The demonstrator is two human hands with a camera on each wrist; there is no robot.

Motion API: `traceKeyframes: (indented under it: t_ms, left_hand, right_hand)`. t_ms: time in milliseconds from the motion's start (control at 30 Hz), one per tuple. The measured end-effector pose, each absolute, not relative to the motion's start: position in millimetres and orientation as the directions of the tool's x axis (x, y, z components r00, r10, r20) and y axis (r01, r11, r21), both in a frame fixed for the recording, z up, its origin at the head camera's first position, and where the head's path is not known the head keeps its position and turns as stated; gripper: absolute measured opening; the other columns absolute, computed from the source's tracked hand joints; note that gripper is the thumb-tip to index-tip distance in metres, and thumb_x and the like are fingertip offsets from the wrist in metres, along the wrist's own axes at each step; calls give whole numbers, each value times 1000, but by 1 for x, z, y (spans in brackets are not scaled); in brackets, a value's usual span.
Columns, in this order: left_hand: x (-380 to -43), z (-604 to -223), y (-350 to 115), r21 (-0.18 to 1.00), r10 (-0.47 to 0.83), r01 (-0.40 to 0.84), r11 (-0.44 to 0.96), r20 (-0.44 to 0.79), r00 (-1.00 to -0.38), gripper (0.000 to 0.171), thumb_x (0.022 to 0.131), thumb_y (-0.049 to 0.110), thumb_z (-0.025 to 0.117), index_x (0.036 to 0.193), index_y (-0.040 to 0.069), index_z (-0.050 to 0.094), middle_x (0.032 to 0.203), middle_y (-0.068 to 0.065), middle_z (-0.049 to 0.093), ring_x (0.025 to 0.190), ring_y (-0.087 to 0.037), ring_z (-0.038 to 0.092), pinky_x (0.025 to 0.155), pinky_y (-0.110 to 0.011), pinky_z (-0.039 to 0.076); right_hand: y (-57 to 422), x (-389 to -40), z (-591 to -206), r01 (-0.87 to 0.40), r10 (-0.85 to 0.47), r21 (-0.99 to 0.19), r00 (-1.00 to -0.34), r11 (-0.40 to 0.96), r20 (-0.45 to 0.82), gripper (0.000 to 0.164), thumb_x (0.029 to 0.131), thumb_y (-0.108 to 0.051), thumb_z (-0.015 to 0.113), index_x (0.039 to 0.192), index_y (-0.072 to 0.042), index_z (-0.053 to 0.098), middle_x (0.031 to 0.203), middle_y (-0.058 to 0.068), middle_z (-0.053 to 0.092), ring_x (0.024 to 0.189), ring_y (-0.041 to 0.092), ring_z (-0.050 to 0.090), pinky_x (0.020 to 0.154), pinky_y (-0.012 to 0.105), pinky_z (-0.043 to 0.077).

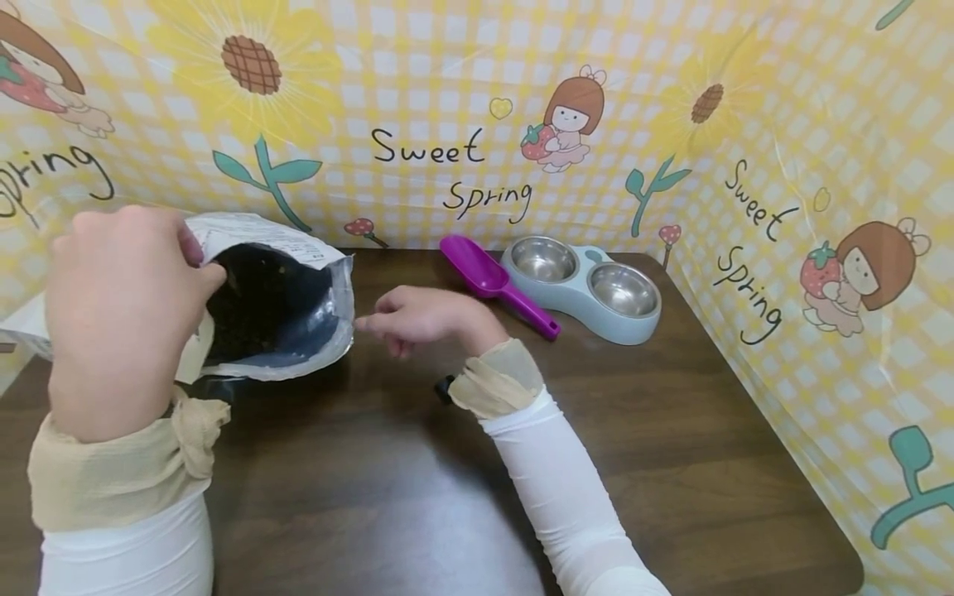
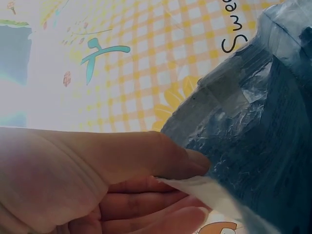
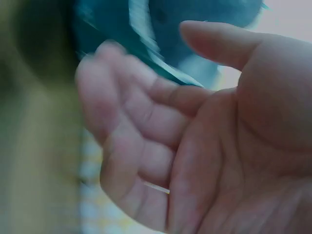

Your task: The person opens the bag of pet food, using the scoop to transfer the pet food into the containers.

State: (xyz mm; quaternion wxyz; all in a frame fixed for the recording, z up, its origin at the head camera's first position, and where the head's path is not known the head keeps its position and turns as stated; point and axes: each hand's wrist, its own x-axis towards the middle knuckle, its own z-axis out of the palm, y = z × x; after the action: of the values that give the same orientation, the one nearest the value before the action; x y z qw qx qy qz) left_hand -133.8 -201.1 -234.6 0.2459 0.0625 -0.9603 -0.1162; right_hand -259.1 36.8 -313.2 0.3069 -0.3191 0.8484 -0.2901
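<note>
A foil-lined bag stands at the left of the table with its mouth wide, facing the head camera. Dark, grainy contents show inside, too dim to identify. My left hand pinches the near left edge of the mouth; in the left wrist view the thumb lies against the bag's rim. Close by the opposite rim is my right hand, its fingers loosely bent and the thumb apart from them in the right wrist view. Whether its fingertips touch the rim I cannot tell.
A purple scoop lies at the back of the brown table, against a light-blue double pet bowl with two metal dishes. Yellow checked cloth walls off the back and right side.
</note>
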Motion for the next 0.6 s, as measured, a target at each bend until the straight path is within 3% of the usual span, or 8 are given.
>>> traceKeyframes:
  t_ms: [167, 300, 367, 500, 600]
  left_hand:
    - [-135, -235, -205, 254, -168, -46, 966, 482, -860, 15, 83, 7, 66, 69, 2, 71, 70, -25, 69, 77, -64, 59, 64, -70, 46]
    - [-132, -235, -204, 267, -176, -52, 962, 466, -867, 15, 84, 6, 68, 71, 1, 72, 72, -25, 70, 80, -64, 59, 67, -68, 46]
    - [-131, -235, -203, 276, -176, -48, 960, 461, -870, 14, 84, 5, 68, 72, 0, 72, 73, -26, 70, 81, -63, 59, 69, -69, 47]
    - [-130, -232, -203, 270, -166, -41, 962, 457, -874, 16, 85, 6, 68, 70, 1, 71, 71, -25, 69, 81, -62, 59, 69, -69, 46]
    - [-131, -230, -203, 271, -166, -42, 962, 453, -876, 14, 85, 7, 70, 74, 0, 74, 76, -28, 71, 83, -64, 59, 70, -71, 47]
  right_hand:
    - [80, -264, -288, -397, -533, -558, -841, 729, -98, 39, 113, -47, 53, 111, -12, 69, 108, 10, 74, 99, 25, 70, 89, 37, 58]
    - [118, -277, -293, -279, -337, -459, -940, 843, -47, 37, 111, -45, 53, 112, -9, 66, 107, 9, 67, 97, 26, 62, 92, 42, 54]
    - [139, -283, -301, -181, -247, -407, -962, 895, -114, 39, 110, -44, 50, 110, -8, 66, 108, 10, 68, 98, 27, 63, 93, 44, 55]
    - [166, -288, -313, 29, -71, -315, -951, 949, -301, 55, 107, -47, 47, 139, -5, 62, 137, 18, 68, 117, 33, 65, 107, 52, 56]
    - [172, -290, -318, 132, 19, -271, -924, 953, -382, 63, 104, -51, 54, 150, -9, 55, 147, 18, 64, 126, 35, 63, 111, 55, 54]
